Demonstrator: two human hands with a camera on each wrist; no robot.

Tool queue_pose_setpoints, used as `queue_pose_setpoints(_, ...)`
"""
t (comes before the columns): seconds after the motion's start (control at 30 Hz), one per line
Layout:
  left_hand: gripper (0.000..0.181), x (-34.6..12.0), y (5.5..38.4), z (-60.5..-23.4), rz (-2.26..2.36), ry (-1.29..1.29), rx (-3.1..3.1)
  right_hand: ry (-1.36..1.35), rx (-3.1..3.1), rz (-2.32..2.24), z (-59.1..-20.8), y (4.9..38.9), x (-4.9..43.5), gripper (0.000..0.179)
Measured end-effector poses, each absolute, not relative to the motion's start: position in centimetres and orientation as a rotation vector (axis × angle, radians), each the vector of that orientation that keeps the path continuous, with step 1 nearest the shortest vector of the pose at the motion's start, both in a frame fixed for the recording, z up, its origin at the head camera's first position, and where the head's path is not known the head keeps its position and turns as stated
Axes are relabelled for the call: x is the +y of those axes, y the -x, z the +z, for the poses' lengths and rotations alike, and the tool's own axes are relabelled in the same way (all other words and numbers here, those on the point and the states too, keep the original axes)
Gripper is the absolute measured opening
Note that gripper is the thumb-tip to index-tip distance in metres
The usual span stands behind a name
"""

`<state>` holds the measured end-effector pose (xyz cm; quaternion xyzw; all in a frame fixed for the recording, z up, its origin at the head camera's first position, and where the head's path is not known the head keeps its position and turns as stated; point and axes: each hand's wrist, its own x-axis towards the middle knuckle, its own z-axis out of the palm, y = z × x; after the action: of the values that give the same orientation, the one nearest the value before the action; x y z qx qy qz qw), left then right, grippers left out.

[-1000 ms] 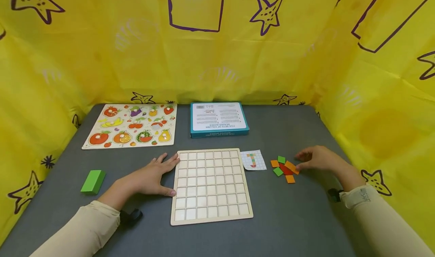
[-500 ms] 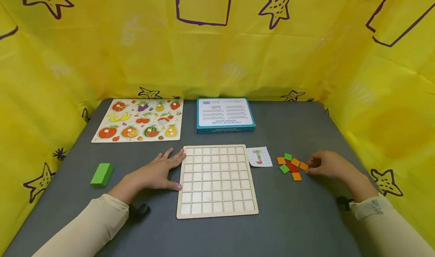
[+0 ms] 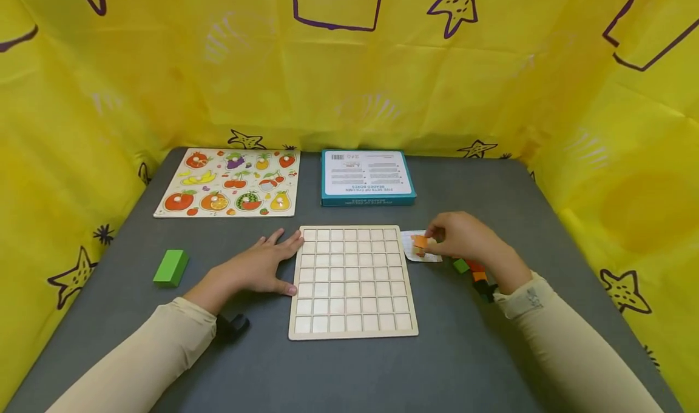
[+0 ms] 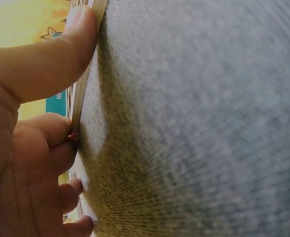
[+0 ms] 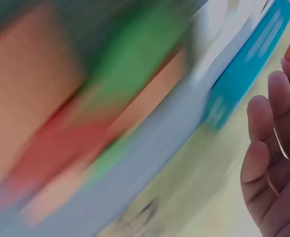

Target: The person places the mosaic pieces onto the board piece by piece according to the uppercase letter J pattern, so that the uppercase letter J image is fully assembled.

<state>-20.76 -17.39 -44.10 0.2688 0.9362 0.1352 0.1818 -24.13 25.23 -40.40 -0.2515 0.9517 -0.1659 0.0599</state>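
My right hand [image 3: 464, 240] pinches an orange square tile [image 3: 420, 242] between thumb and fingertips, over the small paper card [image 3: 431, 258] with a coloured grid pattern. The tile's thin edge shows at the fingertips in the right wrist view. Left of the card lies a wooden grid board [image 3: 352, 282] with bare squares. My left hand [image 3: 259, 270] rests at its left edge, fingers spread and thumb [image 4: 78, 29] on the frame. Beneath the right forearm, partly hidden, lie a green tile [image 3: 461, 265], red pieces [image 3: 472, 266] and an orange tile [image 3: 479, 276], blurred in the right wrist view.
A fruit puzzle board [image 3: 229, 182] lies at the back left. Beside it is a teal and white box [image 3: 368, 179]. A green block [image 3: 172, 268] sits left of my left arm. Yellow patterned cloth [image 3: 349, 97] encloses the grey table [image 3: 349, 376] at the back and sides.
My right hand has taken an orange tile from the pile and carried it left over the card. The left hand stays at the board's edge. The head view has shifted slightly.
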Motion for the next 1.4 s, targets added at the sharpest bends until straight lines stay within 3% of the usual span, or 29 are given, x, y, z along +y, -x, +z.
queue_pose_setpoints(0.23, 0.111, -17.6, 20.2, -44.1, 0.351, -0.738, 2.607, 0.944, 2.746, -0.44, -41.6, 25.5, 14.0, 0.02)
queue_pose_setpoints(0.47, 0.109, -17.0, 20.6, -43.4, 0.372, -0.757, 2.645, 0.937, 2.699, -0.378, -41.2, 26.6, 10.1, 0.014)
queue_pose_setpoints(0.93, 0.11, -16.9, 20.7, -43.2, 0.323, -0.715, 2.628, 1.005, 2.694, -0.283, -41.5, 27.3, 9.0, 0.018)
queue_pose_setpoints(1.1, 0.11, -16.8, 20.8, -43.3, 0.323, -0.709, 2.627, 0.992, 2.679, -0.279, -41.3, 27.0, 9.5, 0.029)
queue_pose_setpoints(1.27, 0.111, -16.9, 20.9, -43.4, 0.326, -0.714, 2.627, 0.971, 2.716, -0.347, -39.7, 26.7, 12.5, 0.043)
queue_pose_setpoints(1.4, 0.111, -17.0, 20.9, -43.5, 0.329, -0.713, 2.625, 0.888, 2.782, -0.427, -38.0, 26.8, 17.7, 0.042)
